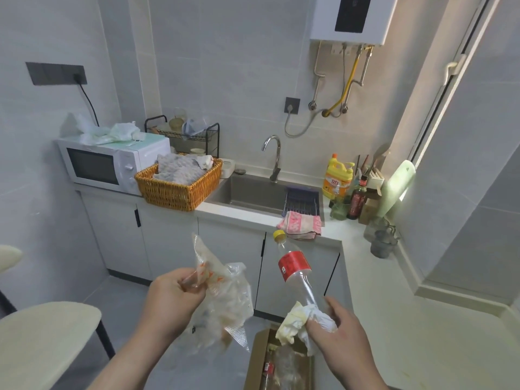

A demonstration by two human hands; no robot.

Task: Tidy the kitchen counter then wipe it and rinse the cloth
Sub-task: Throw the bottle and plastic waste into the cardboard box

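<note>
— Over the box [254, 358] on the floor, what is each hand holding?

— The left hand [168, 296] pinches one crinkly clear bag [222, 302] in curled fingers. The right hand [342, 330] is wrapped around the bottom of one empty bottle [295, 271] and one crumpled tissue [295, 322], all squeezed together.

— What could go wrong?

— The bottle is tipped and held only at its end, with the soft tissue bunched against it. I think it could slip and bounce on the floor, not land in the box. The bag is light and floppy. If it is let go from up high, it might float past the box. Crumbs could fall out too, if there are any inside; I cannot tell.

— And the cloth for wiping?

— One pink cloth [301, 225] lies on the counter [354, 249] edge, just in front of the sink [253, 192]. It hangs a little near the edge, so a bump could knock it down.

— Count the rest for me.

— One basket [180, 190], one microwave [109, 164], one tap [274, 156], one yellow soap bottle [337, 178], one dark sauce bottle [357, 199]. Near the corner are some glass cups [381, 239]; I see about three, but they overlap, so I am not sure.

— So the wiping has not started?

— I think not. The trash comes first.
</note>
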